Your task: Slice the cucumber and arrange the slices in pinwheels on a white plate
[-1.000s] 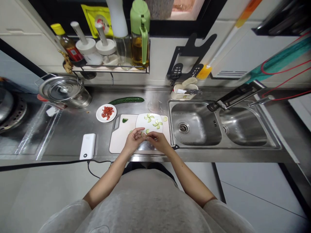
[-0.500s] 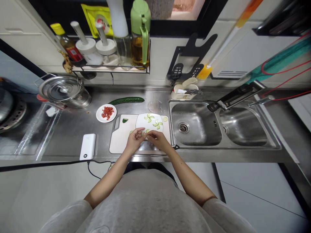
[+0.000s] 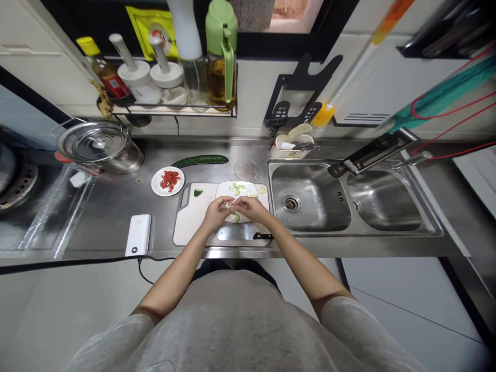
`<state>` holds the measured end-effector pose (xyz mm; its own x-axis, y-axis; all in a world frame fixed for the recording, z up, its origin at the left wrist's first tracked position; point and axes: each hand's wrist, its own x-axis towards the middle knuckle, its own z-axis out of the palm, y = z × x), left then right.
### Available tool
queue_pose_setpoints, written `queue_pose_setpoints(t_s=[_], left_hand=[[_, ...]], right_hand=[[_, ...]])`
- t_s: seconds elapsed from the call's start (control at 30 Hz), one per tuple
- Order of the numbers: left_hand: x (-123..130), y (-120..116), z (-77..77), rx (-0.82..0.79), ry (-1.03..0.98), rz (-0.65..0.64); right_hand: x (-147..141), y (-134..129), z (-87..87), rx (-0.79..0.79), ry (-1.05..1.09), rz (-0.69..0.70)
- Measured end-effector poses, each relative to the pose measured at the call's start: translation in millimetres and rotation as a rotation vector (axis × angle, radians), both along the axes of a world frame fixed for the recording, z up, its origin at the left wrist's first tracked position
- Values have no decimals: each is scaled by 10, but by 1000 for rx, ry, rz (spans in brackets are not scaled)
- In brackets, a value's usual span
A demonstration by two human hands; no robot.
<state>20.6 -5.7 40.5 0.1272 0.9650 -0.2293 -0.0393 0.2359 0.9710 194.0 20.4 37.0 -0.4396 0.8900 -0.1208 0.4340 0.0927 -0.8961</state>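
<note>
A: Which edges do we have to mind?

B: Our brushed stainless-steel table [image 3: 96, 217] ends just in front of the pale rectangular cutting board [image 3: 189, 227]. On its right, the board sits just beside the double-bowl steel sink [image 3: 318, 206]. We find more room leftward, where a stretch of table separates the board from the glossy white oblong box [image 3: 138, 233].

A: And our hands?

B: We hold our left hand [image 3: 217, 213] and right hand [image 3: 253, 209] together above the near part of the rounded-square white plate [image 3: 223, 190], which rests on the board and carries thin pale-green slices [image 3: 237, 188].

A: Are our fingers gripping anything?

B: We see bent fingers with their tips meeting, and something small and pale seems to show there. It is too small to make out, so we cannot tell whether either set is closed on it.

A: What else is hidden?

B: Our hands cover part of that plate. We lose the tip of the black-handled steel knife [image 3: 262, 236] near our left wrist; its handle reaches our right forearm.

A: And around us?

B: Behind the board we have a long dark-green cucumber [image 3: 201, 160], and at its back left a round white plate [image 3: 155, 182] of chopped red pieces [image 3: 169, 181]. Farther left stands a lidded steel pot [image 3: 98, 144]. A black wire rack [image 3: 174, 109] of bottles overhangs the back; the picture's top edge cuts one off.
</note>
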Motion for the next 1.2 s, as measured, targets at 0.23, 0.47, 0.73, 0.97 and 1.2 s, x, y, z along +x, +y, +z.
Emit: queue_pose_setpoints(t_s=[0.23,0.47,0.73,0.97,1.2], left_hand=[[-8,40,-111,24,61,7],[-40,-40,-307,22,296,-53],[26,-78,-364,148,689,-142],[93,-67,-394,170,875,-251],[140,-88,-358,159,940,-275]], right_hand=[[11,34,-58,-40,20,-19],[84,30,-311,-90,-39,3],[39,5,-376,-20,-214,23],[11,12,-352,9,-355,52],[-8,20,-331,38,-444,87]])
